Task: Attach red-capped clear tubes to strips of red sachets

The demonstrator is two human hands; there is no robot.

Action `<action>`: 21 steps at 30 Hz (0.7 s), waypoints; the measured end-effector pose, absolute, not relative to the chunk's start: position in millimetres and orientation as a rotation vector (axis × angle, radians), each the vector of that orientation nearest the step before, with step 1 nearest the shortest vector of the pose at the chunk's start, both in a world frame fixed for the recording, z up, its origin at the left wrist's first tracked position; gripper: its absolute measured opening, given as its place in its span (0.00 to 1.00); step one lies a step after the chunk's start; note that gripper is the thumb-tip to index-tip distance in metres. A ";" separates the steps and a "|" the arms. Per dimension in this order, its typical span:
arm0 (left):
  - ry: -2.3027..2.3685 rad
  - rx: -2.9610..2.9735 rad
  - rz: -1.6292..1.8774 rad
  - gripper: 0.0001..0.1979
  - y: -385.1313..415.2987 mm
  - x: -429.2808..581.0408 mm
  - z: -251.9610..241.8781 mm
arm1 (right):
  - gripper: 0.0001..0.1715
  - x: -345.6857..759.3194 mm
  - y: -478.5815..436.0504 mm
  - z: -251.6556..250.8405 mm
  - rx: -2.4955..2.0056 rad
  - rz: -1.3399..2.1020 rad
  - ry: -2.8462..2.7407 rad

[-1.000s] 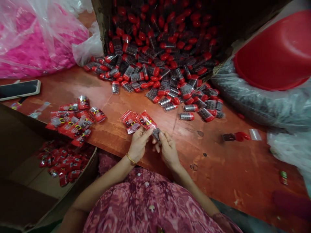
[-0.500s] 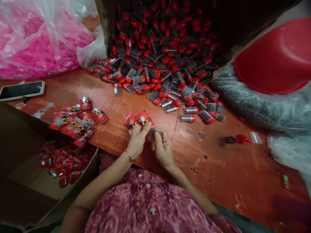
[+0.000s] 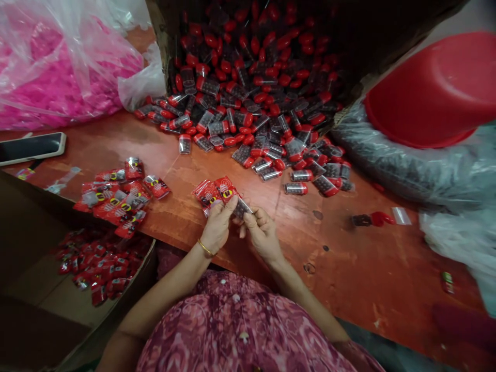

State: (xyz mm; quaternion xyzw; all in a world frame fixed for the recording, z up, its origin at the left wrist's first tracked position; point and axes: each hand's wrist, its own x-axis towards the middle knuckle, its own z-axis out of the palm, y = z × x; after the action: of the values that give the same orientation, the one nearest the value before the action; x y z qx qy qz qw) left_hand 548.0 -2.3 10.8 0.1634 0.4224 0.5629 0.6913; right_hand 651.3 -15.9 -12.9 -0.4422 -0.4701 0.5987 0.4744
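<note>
My left hand (image 3: 217,227) pinches a small stack of red printed sachets (image 3: 215,192) just above the red-brown table (image 3: 349,258). My right hand (image 3: 261,232) is closed on a small clear vial (image 3: 243,207) with dark contents, held against the open end of the front sachet. Both hands meet near the table's front edge, in front of my pink patterned dress. A big heap of red-capped vials (image 3: 251,124) spills from a dark cardboard box (image 3: 158,31) at the back. Filled sachets (image 3: 120,192) lie in a pile to the left.
A cardboard box (image 3: 23,268) at lower left holds more filled sachets (image 3: 96,263). A phone (image 3: 31,147) lies at the left edge, below a bag of pink pieces (image 3: 58,67). A red plastic basin (image 3: 430,88) rests on plastic bags at right. A loose vial and red cap (image 3: 372,219) lie right of my hands.
Both hands have shifted slightly away from me with the sachets. The vial has gone further into the front sachet. The view has drifted a little.
</note>
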 end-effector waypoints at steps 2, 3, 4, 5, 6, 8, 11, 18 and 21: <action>0.956 0.405 1.256 0.21 -5.3 552.4 7.3 | 0.17 648.8 -16.5 -11.2 -1.115 1.436 -1.114; 0.966 0.424 1.251 0.21 -6.9 554.0 5.4 | 0.17 647.9 -16.4 -10.3 -1.126 1.436 -1.091; 0.977 0.438 1.243 0.21 -8.4 555.0 3.5 | 0.17 647.3 -15.8 -9.5 -1.133 1.444 -1.066; 0.983 0.445 1.236 0.20 -9.9 555.4 1.9 | 0.18 646.9 -14.8 -8.8 -1.137 1.459 -1.041; 0.982 0.444 1.229 0.20 -11.3 555.3 0.7 | 0.18 646.5 -13.1 -8.3 -1.142 1.482 -1.020; 0.963 0.425 1.209 0.20 -14.0 553.9 0.2 | 0.21 645.1 -8.6 -8.0 -1.161 1.526 -1.000; 0.927 0.351 1.178 0.16 -15.9 550.6 2.7 | 0.26 641.0 0.2 -9.8 -1.219 1.523 -1.037; 1.127 0.203 1.167 0.17 1.8 526.1 11.6 | 0.20 659.6 11.8 -5.2 -1.472 1.118 -1.488; 1.313 0.157 1.490 0.22 0.8 476.9 25.8 | 0.17 691.2 11.0 -3.6 -1.534 0.865 -1.569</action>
State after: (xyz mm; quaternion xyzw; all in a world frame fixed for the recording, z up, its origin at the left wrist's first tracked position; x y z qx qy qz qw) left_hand 476.9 0.8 25.8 0.0660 0.5533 0.6276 0.5437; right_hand 691.2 11.0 -3.6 -0.6011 -0.6150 0.3389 0.3816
